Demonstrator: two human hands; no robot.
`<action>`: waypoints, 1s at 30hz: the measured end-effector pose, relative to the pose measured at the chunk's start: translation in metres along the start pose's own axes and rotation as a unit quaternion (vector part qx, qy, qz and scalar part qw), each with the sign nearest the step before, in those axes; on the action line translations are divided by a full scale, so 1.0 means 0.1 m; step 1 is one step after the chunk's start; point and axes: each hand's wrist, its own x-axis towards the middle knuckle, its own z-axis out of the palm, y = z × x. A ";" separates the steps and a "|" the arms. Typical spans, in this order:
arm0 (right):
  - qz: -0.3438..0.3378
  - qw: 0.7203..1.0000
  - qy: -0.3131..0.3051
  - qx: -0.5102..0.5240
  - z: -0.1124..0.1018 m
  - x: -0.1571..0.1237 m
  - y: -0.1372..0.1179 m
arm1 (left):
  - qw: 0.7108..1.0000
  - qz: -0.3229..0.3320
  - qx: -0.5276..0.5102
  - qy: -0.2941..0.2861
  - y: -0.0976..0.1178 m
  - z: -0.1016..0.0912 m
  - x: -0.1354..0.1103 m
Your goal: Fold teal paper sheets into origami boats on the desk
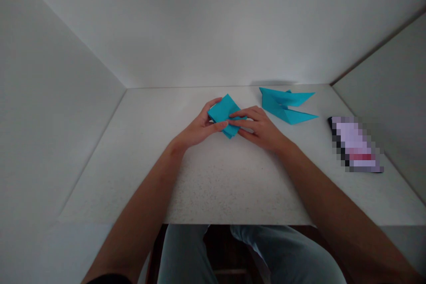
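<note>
Two pieces of folded blue paper are in view: a packet (224, 108) in the person's hands and a figure (278, 104) lying apart, toward the back right of the bench (233, 186). One phone (357, 144) lies further right, nearer the front than the figure. Two hands are at work, both on the packet, which is near the middle of the bench, toward the back.

The left hand (201, 128) has the packet in a closed grip at its left side, thumb laid across the top face, the other fingers curled round behind the far left edge. The right hand (262, 128) is loosely spread, two fingers flat on the top face and another at the lower right edge; whether it grips there or only presses, I cannot tell.

The packet is matte and diamond-shaped from here, with several layers showing at its near corner. The figure is sharply creased, with two long pointed flaps reaching right and a gap between them. The phone is a thin dark-edged slab, its face blurred into blocks. The bench is pale and finely speckled, with smooth white walls (233, 22) on three sides. Below the front edge are two legs (186, 253) in faded denim.
</note>
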 end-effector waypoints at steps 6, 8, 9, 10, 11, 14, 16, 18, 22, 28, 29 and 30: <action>0.070 0.996 0.054 0.018 0.00 -0.04 -0.01 | 0.999 -0.014 -0.019 0.028 0.03 -0.02 0.02; 0.097 0.991 0.080 0.052 0.01 -0.03 0.00 | 0.999 -0.012 -0.014 0.046 0.03 -0.03 0.03; 0.106 0.988 0.089 0.068 0.01 -0.03 0.02 | 0.998 -0.013 -0.011 0.054 0.03 -0.03 0.03; 0.113 0.985 0.097 0.082 0.02 -0.03 0.04 | 0.998 -0.017 -0.006 0.059 0.03 -0.04 0.03; 0.117 0.983 0.104 0.096 0.02 -0.02 0.06 | 0.998 -0.022 -0.002 0.060 0.04 -0.04 0.02; 0.142 0.971 0.133 0.136 0.05 -0.03 0.14 | 0.998 -0.042 0.012 0.037 0.06 -0.05 0.00; 0.176 0.959 0.147 0.165 0.06 -0.05 0.19 | 0.999 -0.050 0.016 0.013 0.07 -0.07 -0.01; 0.214 0.947 0.152 0.187 0.06 -0.07 0.23 | 0.998 -0.054 0.018 -0.001 0.06 -0.10 -0.01; 0.227 0.938 0.147 0.217 0.02 -0.08 0.26 | 0.999 -0.037 0.022 0.026 0.00 -0.16 0.02; 0.174 0.957 0.108 0.205 -0.05 -0.06 0.26 | 0.997 0.009 0.024 0.068 -0.05 -0.22 0.07; 0.176 0.957 0.110 0.200 -0.06 -0.06 0.27 | 0.997 0.010 0.026 0.072 -0.05 -0.23 0.07; 0.180 0.956 0.115 0.199 -0.06 -0.06 0.27 | 0.997 0.007 0.031 0.076 -0.04 -0.24 0.07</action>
